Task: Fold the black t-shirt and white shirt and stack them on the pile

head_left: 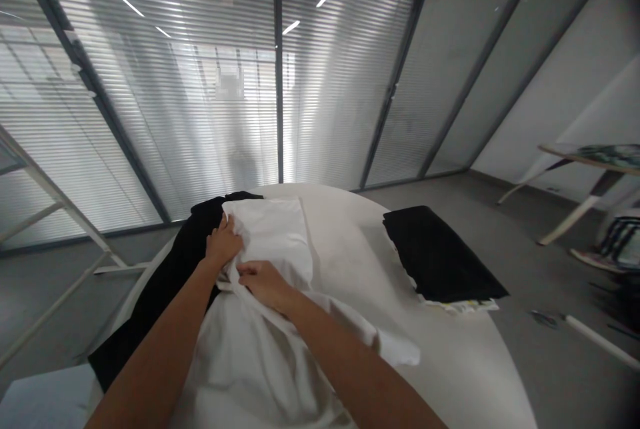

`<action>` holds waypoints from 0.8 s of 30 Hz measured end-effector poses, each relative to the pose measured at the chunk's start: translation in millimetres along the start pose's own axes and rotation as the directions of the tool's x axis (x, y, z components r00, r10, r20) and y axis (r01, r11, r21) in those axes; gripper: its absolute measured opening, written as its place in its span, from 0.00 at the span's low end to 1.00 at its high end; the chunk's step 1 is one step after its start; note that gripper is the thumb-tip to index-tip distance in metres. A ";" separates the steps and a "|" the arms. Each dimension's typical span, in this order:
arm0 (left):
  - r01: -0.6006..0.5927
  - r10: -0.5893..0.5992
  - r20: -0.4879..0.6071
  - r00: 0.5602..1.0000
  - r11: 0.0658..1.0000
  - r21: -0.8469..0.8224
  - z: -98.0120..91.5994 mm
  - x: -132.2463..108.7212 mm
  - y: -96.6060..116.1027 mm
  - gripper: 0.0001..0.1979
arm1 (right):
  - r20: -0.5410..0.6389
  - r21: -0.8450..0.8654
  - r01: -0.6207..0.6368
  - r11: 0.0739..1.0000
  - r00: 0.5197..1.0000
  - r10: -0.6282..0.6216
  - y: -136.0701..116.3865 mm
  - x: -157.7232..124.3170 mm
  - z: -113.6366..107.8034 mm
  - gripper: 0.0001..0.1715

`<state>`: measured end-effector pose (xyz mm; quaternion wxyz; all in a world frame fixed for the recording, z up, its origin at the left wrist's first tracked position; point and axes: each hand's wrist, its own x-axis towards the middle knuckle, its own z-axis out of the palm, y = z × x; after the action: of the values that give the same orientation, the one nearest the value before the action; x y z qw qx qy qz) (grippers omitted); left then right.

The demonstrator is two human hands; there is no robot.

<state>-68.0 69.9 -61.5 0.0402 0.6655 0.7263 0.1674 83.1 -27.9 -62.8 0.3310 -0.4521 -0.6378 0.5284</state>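
Observation:
A white cloth (273, 232) lies in front of me, its far part spread flat and its near part loose and wrinkled towards my body. My left hand (223, 244) is at the left edge of the flat part, fingers bent over the fabric. Closer to me, my right hand (263, 282) pinches a fold of the same cloth between thumb and fingers. A narrow end of the cloth (397, 347) reaches out to the right. Beneath and to the left spreads a black cloth (167, 282), partly covered by the white one and my left forearm.
All this rests on a round white table (345, 229). At its right edge lies a folded black cloth (440, 252) over something white and yellow. A white metal frame (55, 206) stands at left, another table (600, 157) at right. Glass partitions with blinds (325, 82) rise behind.

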 end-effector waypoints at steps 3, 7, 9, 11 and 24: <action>0.053 -0.053 0.003 0.999 0.997 0.058 -4.1 -0.8 -2.3 0.35 | -0.024 -0.010 0.052 0.999 0.998 -0.052 0.0 -3.1 0.6 0.20; 0.033 -0.032 -0.006 0.999 0.996 0.080 -8.2 -6.3 -2.7 0.33 | -0.036 0.023 0.062 0.998 0.998 -0.061 -4.3 -6.5 -0.8 0.22; 0.036 -0.033 -0.042 0.999 0.996 0.085 -10.0 -9.3 -1.4 0.32 | -0.005 0.087 0.022 0.996 1.000 -0.022 -4.5 -6.0 -1.6 0.21; 0.068 -0.062 -0.079 0.995 0.995 0.076 -12.4 -11.2 -0.4 0.32 | 0.038 0.152 -0.024 0.988 0.999 0.019 -4.7 -4.5 -3.1 0.20; 0.205 -0.160 0.362 0.918 0.975 -0.091 -38.1 7.0 -22.6 0.27 | -0.273 -0.682 -0.207 0.702 0.962 0.018 -32.9 -16.1 -142.9 0.22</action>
<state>-101.0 68.2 -31.2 0.2271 0.6101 0.7541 0.0868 210.2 9.7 1.8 0.1767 -0.6441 -0.7157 0.2041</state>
